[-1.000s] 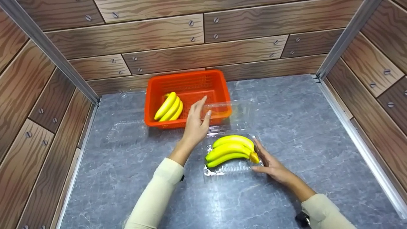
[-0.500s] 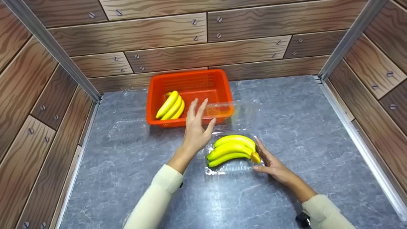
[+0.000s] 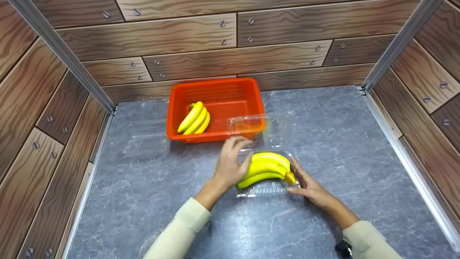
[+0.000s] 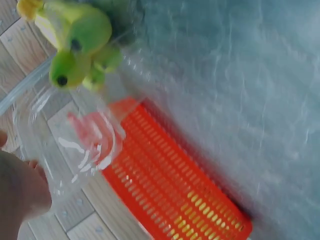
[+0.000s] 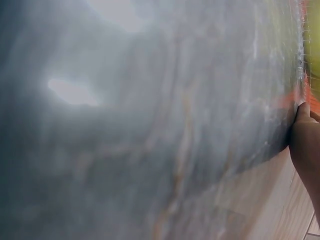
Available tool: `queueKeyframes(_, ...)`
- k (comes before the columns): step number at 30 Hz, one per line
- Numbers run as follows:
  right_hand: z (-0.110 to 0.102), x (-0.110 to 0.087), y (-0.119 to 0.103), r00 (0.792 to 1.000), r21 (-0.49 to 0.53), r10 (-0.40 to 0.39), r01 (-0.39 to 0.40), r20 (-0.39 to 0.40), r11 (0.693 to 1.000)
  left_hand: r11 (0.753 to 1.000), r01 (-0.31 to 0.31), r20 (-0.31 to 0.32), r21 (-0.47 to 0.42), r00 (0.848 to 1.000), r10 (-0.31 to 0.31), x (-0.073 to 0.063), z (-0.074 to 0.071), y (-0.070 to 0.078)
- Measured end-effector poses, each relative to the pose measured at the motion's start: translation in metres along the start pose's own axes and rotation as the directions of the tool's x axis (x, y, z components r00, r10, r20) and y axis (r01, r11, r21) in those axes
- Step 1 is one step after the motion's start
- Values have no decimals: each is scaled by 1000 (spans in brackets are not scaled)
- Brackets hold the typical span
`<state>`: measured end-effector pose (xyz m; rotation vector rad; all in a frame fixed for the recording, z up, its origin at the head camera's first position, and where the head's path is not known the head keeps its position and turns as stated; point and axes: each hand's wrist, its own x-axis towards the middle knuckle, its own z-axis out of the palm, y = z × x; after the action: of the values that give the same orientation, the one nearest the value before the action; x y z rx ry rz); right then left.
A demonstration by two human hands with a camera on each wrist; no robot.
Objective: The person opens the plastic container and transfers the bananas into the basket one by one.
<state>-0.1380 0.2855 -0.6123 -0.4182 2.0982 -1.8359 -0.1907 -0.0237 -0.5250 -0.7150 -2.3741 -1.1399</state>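
Note:
A bunch of yellow-green bananas lies in the base of a clear plastic clamshell container on the grey tabletop. Its clear lid stands raised on the far side, overlapping the basket's near right corner in the head view. My right hand holds the container's right end, thumb at the near corner and fingers at the far one. Over the left end of the bananas, my left hand bends its fingers toward the lid's lower left part, holding nothing. The left wrist view shows that hand beside the clear plastic.
Behind the container stands an orange-red plastic basket with another banana bunch at its left. Another clear plastic container lies left of the basket. Wood-print walls enclose the back and sides.
My left hand has come down and toward me from the basket's front to the bananas' left end, its fingers bending. My right hand stays at the container, and the lid remains raised.

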Motion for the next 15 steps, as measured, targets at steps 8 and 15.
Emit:
queueKeyframes(8,0,0,0,1000,-6,5,-5,-11,1000,979,34,371,199,923,-107,-15,27,2)
queueKeyframes(15,0,0,0,1000,-3,3,-3,-9,1000,946,15,490,325,853,-182,-16,41,0)
